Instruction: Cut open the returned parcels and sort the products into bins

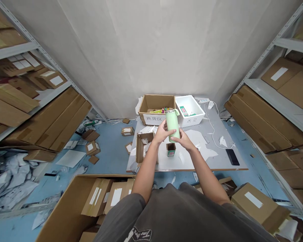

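A light green tumbler (172, 124) with a metal rim and a green strap at its top is held above the table, slightly tilted. My left hand (162, 132) wraps round its left side, the thumb across the front. On the lower right, my right hand (183, 138) grips it, thumb near the base. Just below stands a small green and brown box (171, 149), its top open. Left of that, an open cardboard box (139, 150) holds crumpled white paper and is partly hidden by my left forearm.
On the grey table (217, 129) stand a labelled cardboard carton (156, 100) and a white bin (192, 119) at the back. A phone (232, 157) lies at the right, near a white cable and power strip (204, 101). Shelves of boxes flank both sides; a large carton (63, 208) stands front left.
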`<state>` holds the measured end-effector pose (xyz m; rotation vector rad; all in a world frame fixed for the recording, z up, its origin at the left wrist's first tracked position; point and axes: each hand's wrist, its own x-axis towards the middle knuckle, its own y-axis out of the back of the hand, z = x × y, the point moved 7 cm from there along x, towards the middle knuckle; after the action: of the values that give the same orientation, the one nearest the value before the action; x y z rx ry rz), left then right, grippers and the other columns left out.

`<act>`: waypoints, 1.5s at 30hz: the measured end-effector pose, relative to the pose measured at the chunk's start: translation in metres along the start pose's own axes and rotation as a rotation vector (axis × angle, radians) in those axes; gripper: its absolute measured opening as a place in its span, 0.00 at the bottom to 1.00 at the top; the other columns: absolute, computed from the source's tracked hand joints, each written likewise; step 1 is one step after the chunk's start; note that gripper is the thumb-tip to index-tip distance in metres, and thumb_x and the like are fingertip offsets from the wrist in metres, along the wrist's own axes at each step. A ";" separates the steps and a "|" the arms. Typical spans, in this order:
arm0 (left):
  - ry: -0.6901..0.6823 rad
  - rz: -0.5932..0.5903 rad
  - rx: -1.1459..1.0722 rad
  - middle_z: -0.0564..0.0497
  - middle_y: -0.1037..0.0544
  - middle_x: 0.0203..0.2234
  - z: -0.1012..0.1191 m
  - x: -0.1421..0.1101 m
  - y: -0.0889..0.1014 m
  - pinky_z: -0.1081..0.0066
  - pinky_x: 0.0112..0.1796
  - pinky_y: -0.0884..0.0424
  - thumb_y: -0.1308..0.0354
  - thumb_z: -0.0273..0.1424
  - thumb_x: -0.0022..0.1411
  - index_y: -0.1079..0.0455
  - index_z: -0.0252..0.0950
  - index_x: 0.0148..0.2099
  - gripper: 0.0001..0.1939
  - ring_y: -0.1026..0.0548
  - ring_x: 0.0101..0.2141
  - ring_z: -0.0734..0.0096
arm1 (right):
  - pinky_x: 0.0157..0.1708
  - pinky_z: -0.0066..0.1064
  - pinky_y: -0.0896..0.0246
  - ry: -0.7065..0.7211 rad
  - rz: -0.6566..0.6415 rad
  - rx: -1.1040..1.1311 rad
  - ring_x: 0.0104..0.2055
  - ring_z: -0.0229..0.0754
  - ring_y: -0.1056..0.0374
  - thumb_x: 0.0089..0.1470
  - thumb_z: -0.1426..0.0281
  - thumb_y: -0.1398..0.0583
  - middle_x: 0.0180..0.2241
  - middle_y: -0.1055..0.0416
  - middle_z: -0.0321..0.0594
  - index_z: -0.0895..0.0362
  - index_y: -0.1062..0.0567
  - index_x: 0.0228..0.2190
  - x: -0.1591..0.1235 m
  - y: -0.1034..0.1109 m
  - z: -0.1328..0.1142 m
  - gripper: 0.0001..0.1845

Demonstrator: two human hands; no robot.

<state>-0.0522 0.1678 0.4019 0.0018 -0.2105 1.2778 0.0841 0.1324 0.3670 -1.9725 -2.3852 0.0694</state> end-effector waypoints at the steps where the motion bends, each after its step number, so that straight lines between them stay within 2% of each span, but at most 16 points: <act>1: -0.001 -0.030 -0.015 0.40 0.21 0.57 0.000 0.000 -0.001 0.57 0.51 0.22 0.22 0.46 0.50 0.40 0.39 0.73 0.53 0.20 0.52 0.51 | 0.50 0.48 0.23 -0.023 -0.052 0.042 0.51 0.55 0.23 0.42 0.53 0.23 0.50 0.20 0.43 0.50 0.25 0.51 -0.001 -0.002 -0.001 0.37; 4: -0.035 -0.065 -0.019 0.40 0.23 0.59 0.005 -0.002 -0.001 0.56 0.56 0.25 0.23 0.46 0.53 0.43 0.40 0.76 0.55 0.24 0.57 0.49 | 0.49 0.49 0.24 -0.060 -0.114 0.097 0.47 0.55 0.22 0.43 0.54 0.23 0.45 0.19 0.43 0.53 0.22 0.49 -0.003 -0.005 -0.002 0.33; 7: -0.047 -0.034 -0.010 0.40 0.29 0.65 0.009 -0.004 -0.001 0.58 0.57 0.26 0.22 0.44 0.53 0.53 0.46 0.80 0.62 0.27 0.61 0.51 | 0.49 0.47 0.24 -0.007 0.014 0.034 0.46 0.53 0.22 0.42 0.55 0.23 0.45 0.19 0.42 0.53 0.23 0.49 -0.002 0.000 -0.002 0.34; 9: -0.035 0.010 0.015 0.40 0.32 0.66 0.010 -0.004 -0.001 0.58 0.55 0.24 0.21 0.43 0.51 0.58 0.50 0.81 0.66 0.25 0.58 0.53 | 0.49 0.46 0.25 0.025 0.116 -0.056 0.48 0.53 0.23 0.41 0.55 0.23 0.47 0.19 0.42 0.52 0.24 0.49 -0.001 0.004 0.000 0.35; 11: -0.024 0.046 0.041 0.40 0.31 0.64 0.010 -0.003 0.001 0.59 0.52 0.23 0.20 0.42 0.50 0.58 0.50 0.81 0.67 0.23 0.55 0.55 | 0.50 0.46 0.25 0.027 0.154 -0.120 0.49 0.54 0.24 0.40 0.56 0.22 0.48 0.20 0.43 0.52 0.25 0.50 -0.001 0.006 0.002 0.37; 14: -0.018 0.055 0.024 0.40 0.30 0.63 0.007 0.001 0.007 0.59 0.52 0.23 0.21 0.41 0.51 0.55 0.48 0.80 0.64 0.23 0.54 0.55 | 0.52 0.45 0.25 0.009 0.082 -0.067 0.52 0.53 0.24 0.40 0.56 0.22 0.51 0.20 0.43 0.50 0.27 0.53 -0.001 0.005 0.002 0.40; 17: -0.008 -0.015 -0.067 0.39 0.29 0.64 0.002 0.005 0.008 0.57 0.55 0.24 0.22 0.43 0.51 0.54 0.46 0.80 0.63 0.23 0.56 0.53 | 0.53 0.45 0.26 -0.009 -0.031 0.052 0.53 0.52 0.24 0.43 0.56 0.23 0.54 0.21 0.43 0.49 0.27 0.55 -0.001 0.001 -0.001 0.39; 19: -0.002 -0.062 -0.111 0.39 0.29 0.64 -0.002 0.005 0.005 0.55 0.57 0.25 0.23 0.44 0.53 0.54 0.45 0.80 0.62 0.24 0.58 0.51 | 0.53 0.45 0.26 -0.006 -0.051 0.059 0.53 0.52 0.23 0.44 0.56 0.24 0.52 0.21 0.42 0.50 0.26 0.54 -0.001 -0.001 -0.002 0.37; 24: 0.000 0.024 -0.048 0.38 0.31 0.67 -0.003 0.000 0.006 0.54 0.59 0.27 0.20 0.42 0.50 0.55 0.47 0.80 0.65 0.27 0.62 0.49 | 0.50 0.47 0.24 0.014 0.193 -0.188 0.46 0.51 0.22 0.39 0.58 0.23 0.49 0.20 0.41 0.49 0.27 0.51 -0.004 0.006 0.002 0.38; 26: 0.007 0.037 -0.033 0.38 0.31 0.66 -0.003 0.000 0.006 0.53 0.57 0.25 0.19 0.41 0.48 0.55 0.47 0.80 0.67 0.27 0.61 0.48 | 0.49 0.48 0.24 0.001 0.228 -0.242 0.46 0.52 0.22 0.38 0.58 0.22 0.50 0.21 0.42 0.48 0.28 0.54 -0.006 0.007 0.003 0.42; 29: -0.002 -0.021 -0.058 0.38 0.29 0.65 0.000 0.001 0.007 0.54 0.57 0.24 0.19 0.41 0.49 0.55 0.47 0.80 0.66 0.25 0.60 0.49 | 0.49 0.46 0.23 -0.006 0.114 -0.136 0.49 0.52 0.22 0.39 0.58 0.22 0.54 0.23 0.44 0.48 0.29 0.57 -0.007 0.002 0.003 0.44; 32: -0.020 -0.086 -0.077 0.39 0.27 0.64 0.003 0.002 0.008 0.54 0.58 0.26 0.21 0.41 0.52 0.54 0.46 0.80 0.63 0.25 0.59 0.50 | 0.50 0.45 0.23 -0.009 -0.013 -0.013 0.51 0.53 0.23 0.42 0.57 0.23 0.53 0.22 0.43 0.48 0.27 0.54 -0.007 -0.003 -0.001 0.39; 37: -0.033 -0.094 -0.085 0.39 0.27 0.64 0.003 0.005 0.012 0.55 0.58 0.26 0.24 0.42 0.55 0.53 0.44 0.81 0.60 0.26 0.61 0.50 | 0.48 0.46 0.22 -0.019 0.035 0.034 0.47 0.52 0.21 0.39 0.58 0.21 0.49 0.21 0.42 0.50 0.25 0.50 -0.002 0.000 0.001 0.37; 45: -0.030 -0.100 -0.070 0.40 0.27 0.65 -0.009 0.017 0.022 0.55 0.59 0.27 0.24 0.42 0.55 0.55 0.46 0.81 0.61 0.26 0.61 0.50 | 0.49 0.46 0.22 -0.011 0.049 0.054 0.48 0.51 0.21 0.42 0.56 0.22 0.51 0.21 0.42 0.49 0.26 0.52 0.009 -0.005 0.013 0.36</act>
<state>-0.0675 0.1914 0.3931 -0.0279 -0.2773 1.1706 0.0767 0.1407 0.3541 -2.0118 -2.3164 0.1454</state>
